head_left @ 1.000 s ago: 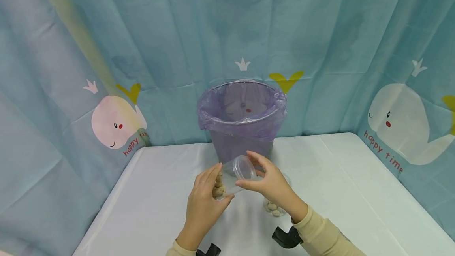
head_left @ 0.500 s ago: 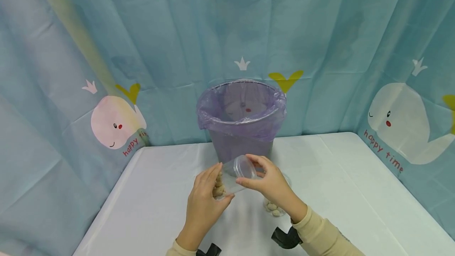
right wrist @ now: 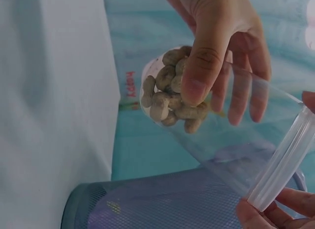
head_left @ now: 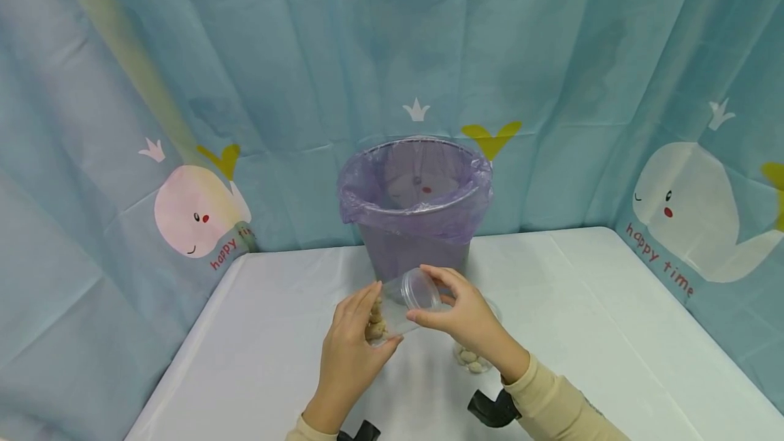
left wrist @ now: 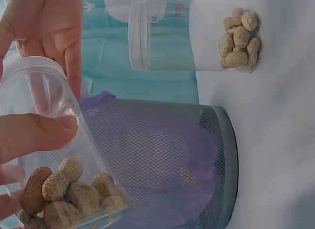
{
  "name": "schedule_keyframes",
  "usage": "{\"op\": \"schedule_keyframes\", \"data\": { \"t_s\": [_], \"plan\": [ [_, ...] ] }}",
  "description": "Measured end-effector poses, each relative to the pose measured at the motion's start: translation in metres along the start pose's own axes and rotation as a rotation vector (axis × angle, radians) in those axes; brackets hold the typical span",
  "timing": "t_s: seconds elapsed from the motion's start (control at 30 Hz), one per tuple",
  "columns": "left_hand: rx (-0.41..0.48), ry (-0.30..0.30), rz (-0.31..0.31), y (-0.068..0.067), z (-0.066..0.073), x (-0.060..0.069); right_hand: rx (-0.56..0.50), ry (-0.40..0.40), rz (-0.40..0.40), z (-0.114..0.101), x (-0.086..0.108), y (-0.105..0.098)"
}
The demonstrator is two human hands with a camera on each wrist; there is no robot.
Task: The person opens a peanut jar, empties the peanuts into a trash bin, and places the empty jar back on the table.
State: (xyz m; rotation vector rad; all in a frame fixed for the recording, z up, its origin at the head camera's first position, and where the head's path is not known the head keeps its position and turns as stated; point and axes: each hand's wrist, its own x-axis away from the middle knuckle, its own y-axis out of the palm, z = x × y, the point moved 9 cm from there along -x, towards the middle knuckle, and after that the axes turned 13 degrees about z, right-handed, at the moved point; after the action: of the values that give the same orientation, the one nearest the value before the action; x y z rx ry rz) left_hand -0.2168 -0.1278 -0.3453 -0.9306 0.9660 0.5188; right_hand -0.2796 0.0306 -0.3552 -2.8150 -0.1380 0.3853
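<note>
While L hand (head_left: 350, 352) grips jar (head_left: 397, 312), R hand (head_left: 462, 308) its lid (head_left: 421, 290), 2nd jar (left wrist: 170, 37) part-hid behind R wrist (head_left: 513, 361), head view.

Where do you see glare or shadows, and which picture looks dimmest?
Head view: bright, small glints on the purple liner, faint shadows on the white table; left wrist view: pale reflections on the held jar, its peanuts fairly crisp; right wrist view: dimmest, the same table looking greyish.
</note>
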Motion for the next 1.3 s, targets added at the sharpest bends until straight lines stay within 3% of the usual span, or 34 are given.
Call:
{"op": "schedule_keyframes", "data": {
  "t_s": [0.63,1.0,1.3],
  "plan": [
    [-0.012,-0.013,-0.003,-0.0001,-0.0015,0.0011,-0.002,0.049,0.066,0.0001,0.0019,-0.0038],
    [0.006,-0.014,-0.004,0.0014,-0.0012,-0.0014,-0.001,0.004,0.031,-0.0014,-0.0012,-0.0038],
    [0.001,-0.018,-0.007,0.0000,-0.0016,-0.0008,-0.026,0.017,0.016,-0.0009,0.0006,-0.0013]
  ]
}}
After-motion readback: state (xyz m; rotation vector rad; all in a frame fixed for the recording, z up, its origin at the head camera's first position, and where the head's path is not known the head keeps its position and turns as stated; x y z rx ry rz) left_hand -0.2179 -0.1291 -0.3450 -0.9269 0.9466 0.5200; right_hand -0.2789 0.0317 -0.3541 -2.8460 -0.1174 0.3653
